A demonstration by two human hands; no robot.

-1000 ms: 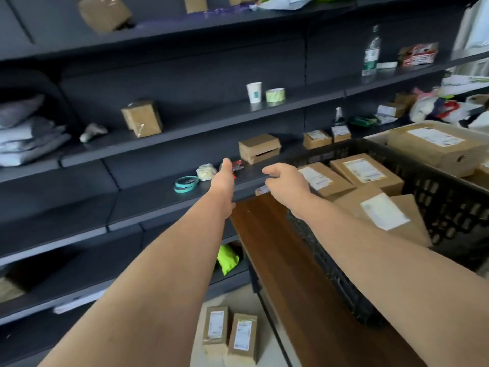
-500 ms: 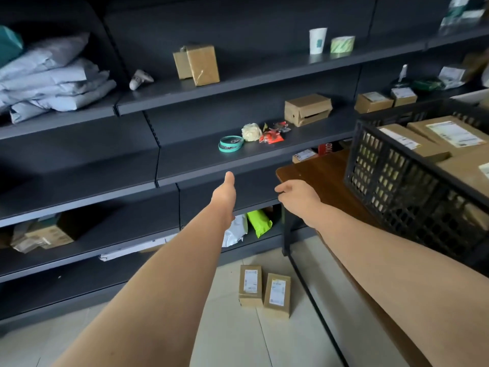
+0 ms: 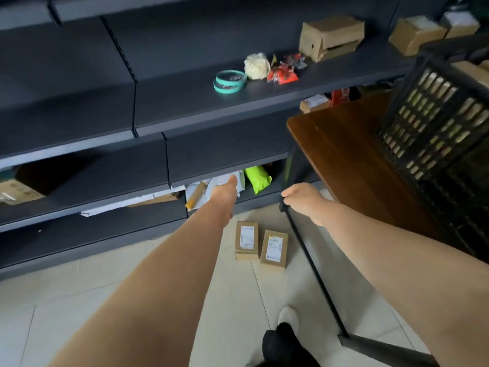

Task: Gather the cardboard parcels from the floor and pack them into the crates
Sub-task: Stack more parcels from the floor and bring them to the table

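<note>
Two labelled cardboard parcels lie flat on the pale tiled floor (image 3: 79,300), side by side and just apart: the left parcel (image 3: 246,240) and the right parcel (image 3: 274,249). They sit close to the foot of the dark shelf (image 3: 185,102), well apart from the crate.

The left hand (image 3: 225,192) reaches forward with its fingers released and stretched out, thumb on top. The parcels are at 5 o'clock from it, and it touches neither. The right hand (image 3: 301,198) hangs at 3 o'clock from the left one, fingers loosely curled downward and grasping nothing. The parcels are at 7 o'clock from it. The black counter leg crosses just behind its fingertips; I cannot tell if they touch.

The black mesh crate (image 3: 434,123) stands on the brown counter (image 3: 344,144) at 2 o'clock in the view, with cardboard showing through its wall.

On the shelf at 12 o'clock lie teal tape rolls (image 3: 229,80) and a brown box (image 3: 330,38). A green pouch (image 3: 258,178) lies on the bottom shelf. A white shoe (image 3: 288,316) stands at 6 o'clock.
</note>
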